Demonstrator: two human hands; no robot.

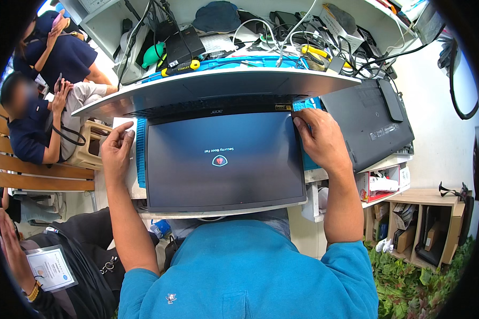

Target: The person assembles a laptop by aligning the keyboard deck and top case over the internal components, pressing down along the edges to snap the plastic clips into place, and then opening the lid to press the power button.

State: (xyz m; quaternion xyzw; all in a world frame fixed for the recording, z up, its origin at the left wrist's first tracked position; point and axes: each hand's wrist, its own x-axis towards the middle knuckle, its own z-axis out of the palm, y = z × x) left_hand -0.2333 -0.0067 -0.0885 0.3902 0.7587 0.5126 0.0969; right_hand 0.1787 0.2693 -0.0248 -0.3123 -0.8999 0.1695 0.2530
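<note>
A laptop [226, 159] lies opened in front of me, its dark lit screen flat and toward me. A small shield-shaped red and white icon and a line of text show upside down on it. The laptop's base [213, 93] rises tilted behind the screen, its keys mostly hidden. My right hand [320, 135] is at the screen's far right corner, thumb and bent fingers closed about the edge; the exact contact is partly hidden. Beside the screen's far left corner is my left hand [117, 151], thumb and forefinger a little apart, with nothing seen between them.
A blue mat [141, 154] shows under the laptop. Another black laptop [370, 125] lies underside up at the right. Cables, a green bulb blower [153, 54] and tools crowd the back. People sit at the left; one in black [80, 255] is close by my left arm.
</note>
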